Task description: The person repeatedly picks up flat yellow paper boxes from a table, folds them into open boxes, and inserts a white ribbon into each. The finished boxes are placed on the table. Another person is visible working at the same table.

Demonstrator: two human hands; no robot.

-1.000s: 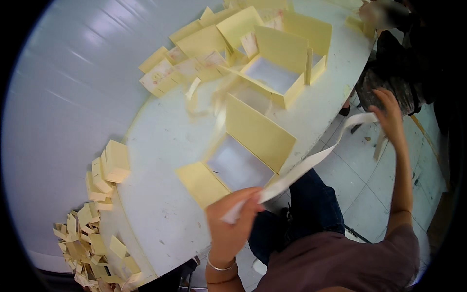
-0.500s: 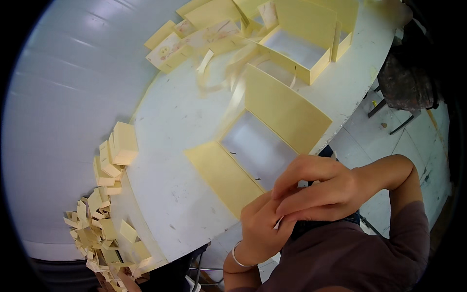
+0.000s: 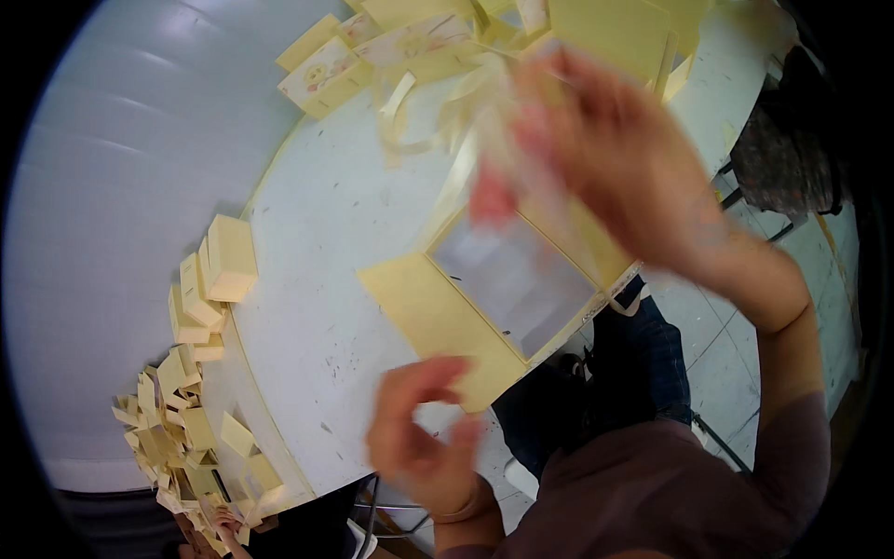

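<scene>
An open pale yellow box (image 3: 521, 289) lies on the table before me, its greyish-white inside facing up. One flap (image 3: 442, 326) spreads to the left of it; the lid side (image 3: 601, 244) is at the upper right, partly behind my right arm. My left hand (image 3: 424, 433) is at the near corner of the flap, thumb and forefinger curved apart with nothing visible between them. Over the far part of the box is my right hand (image 3: 615, 154), smeared by motion, so its fingers and anything in them cannot be made out. Pale ribbons (image 3: 456, 186) trail just beyond the box.
More yellow boxes (image 3: 410, 47), some with printed flower panels, stand along the far table edge. Upright boxes (image 3: 230, 261) line the left edge, above a heap of small boxes (image 3: 172, 433). Another person's hand (image 3: 226, 524) shows at lower left. A dark bag (image 3: 792, 168) is at right.
My hands were together at the box's near side. They have separated: the right swung up and away over the box, the left moved left and down to the flap.
</scene>
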